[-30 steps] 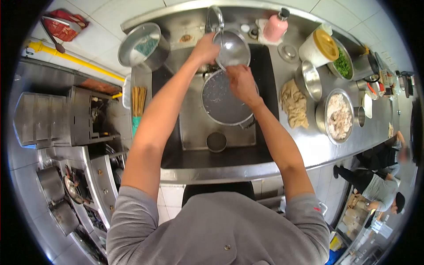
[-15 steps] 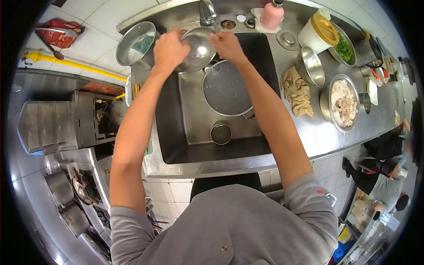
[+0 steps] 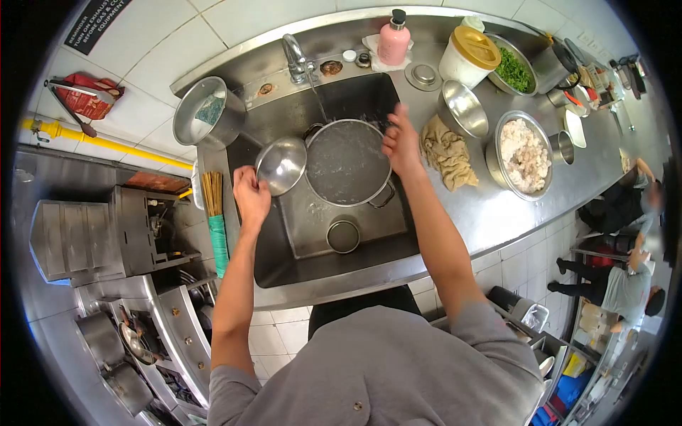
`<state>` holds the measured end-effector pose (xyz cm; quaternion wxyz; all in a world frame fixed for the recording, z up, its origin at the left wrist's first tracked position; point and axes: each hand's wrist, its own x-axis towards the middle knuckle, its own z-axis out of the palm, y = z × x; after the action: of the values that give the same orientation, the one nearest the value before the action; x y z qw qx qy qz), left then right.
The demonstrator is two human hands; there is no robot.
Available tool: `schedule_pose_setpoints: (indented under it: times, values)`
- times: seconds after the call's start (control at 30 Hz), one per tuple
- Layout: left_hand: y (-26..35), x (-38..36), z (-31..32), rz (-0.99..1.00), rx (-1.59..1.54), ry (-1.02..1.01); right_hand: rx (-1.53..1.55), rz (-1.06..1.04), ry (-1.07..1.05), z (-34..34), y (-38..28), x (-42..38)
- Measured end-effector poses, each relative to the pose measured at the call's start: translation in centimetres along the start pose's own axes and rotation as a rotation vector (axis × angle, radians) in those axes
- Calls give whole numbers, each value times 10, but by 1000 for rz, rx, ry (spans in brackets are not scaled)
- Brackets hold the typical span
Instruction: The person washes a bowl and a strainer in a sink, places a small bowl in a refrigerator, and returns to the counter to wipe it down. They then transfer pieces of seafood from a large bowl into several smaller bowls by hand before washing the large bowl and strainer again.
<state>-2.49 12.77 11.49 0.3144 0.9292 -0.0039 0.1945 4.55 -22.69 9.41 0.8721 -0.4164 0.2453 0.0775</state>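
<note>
My left hand (image 3: 252, 194) is closed on the rim of a shiny metal bowl (image 3: 282, 167), which is tilted over the left part of the sink (image 3: 284, 273). My right hand (image 3: 403, 144) holds nothing, its fingers apart above the sink's right edge. Between my hands, a large pot (image 3: 348, 162) of cloudy water stands in the sink. Behind it, water runs from the faucet (image 3: 297, 62). A small round metal container (image 3: 343, 236) sits on the sink floor, nearer to me.
Right of the sink lie a crumpled tan cloth (image 3: 449, 154), a metal bowl (image 3: 463, 108) and a basin of pale chunks (image 3: 524, 156). A pink bottle (image 3: 393, 41) stands behind. At left are a deep metal pot (image 3: 206, 113) and a stick brush (image 3: 214, 213). Two people are at far right.
My left hand has brought the metal bowl down and toward me from near the faucet. My right hand has let go of it and moved right. Running water and the pot's rim show more.
</note>
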Motion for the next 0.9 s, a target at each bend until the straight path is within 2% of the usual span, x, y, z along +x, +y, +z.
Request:
schedule_pose_setpoints:
  times: [0.07, 0.17, 0.2, 0.3, 0.37, 0.43, 0.47, 0.57, 0.6, 0.7, 0.77, 0.83, 0.9]
  values:
    - [4, -21, 7, -3, -53, 41, 97, -17, 162, -33, -12, -28]
    - [19, -21, 23, 72, -123, 35, 280, -30, 230, -62, -35, -32]
    - [24, -12, 29, 46, -136, -25, 319, -15, 191, -75, -39, -22]
    - [39, 38, 54, 279, -72, -22, 150, -54, 285, -82, -51, 9]
    - [65, 78, 61, 323, -77, -17, 172, -38, 351, -77, -69, 11]
    - [83, 88, 61, 363, -86, -27, 182, -13, 391, -86, -75, 17]
    - [90, 90, 61, 382, -97, -26, 159, -80, 415, -87, -75, 17]
    - [93, 75, 57, 419, -143, 37, -54, -246, 494, -97, -78, 4]
    - [89, 59, 52, 438, -166, 67, -343, -367, 625, -88, -77, -23]
    - [60, 3, 32, 508, -163, 134, -1288, -946, 632, -83, -45, -80]
    - [31, -38, 19, 496, -163, 81, -1212, -1012, 465, -76, -16, -123]
    - [-1, -74, 18, 354, -106, -85, -1347, -1142, 261, -88, 15, -141]
    - [-18, -94, 15, 250, -163, -109, -1658, -764, 175, -116, 57, -125]
